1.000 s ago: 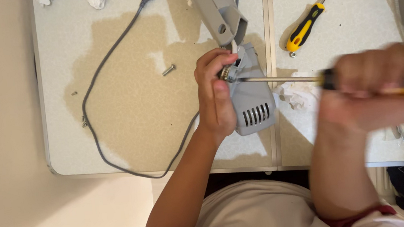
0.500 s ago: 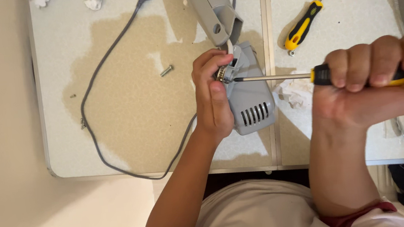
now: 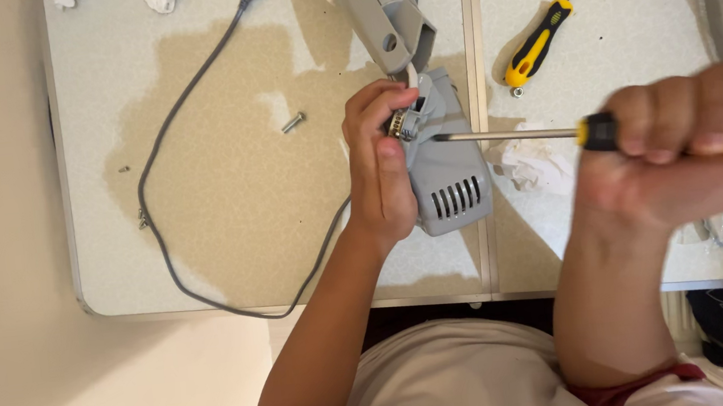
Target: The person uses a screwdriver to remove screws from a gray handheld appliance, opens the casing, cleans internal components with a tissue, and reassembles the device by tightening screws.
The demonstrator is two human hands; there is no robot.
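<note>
Nearest, the right hand (image 3: 687,146) is clamped around the black-and-yellow handle of a screwdriver (image 3: 542,133), blurred at the right of the view; its steel shaft runs leftward, the tip just at the grey motor housing (image 3: 448,171). The left hand (image 3: 385,169) is closed on that housing's left side, fingertips at a small metal fitting near its top. The housing lies on the speckled worktop (image 3: 231,243) by the seam between two panels, crumpled tissue (image 3: 532,163) just right of it. Farther left a loose screw (image 3: 293,122) lies near the grey cord (image 3: 160,161). Far right, a second yellow-handled screwdriver (image 3: 541,36) lies apart
</note>
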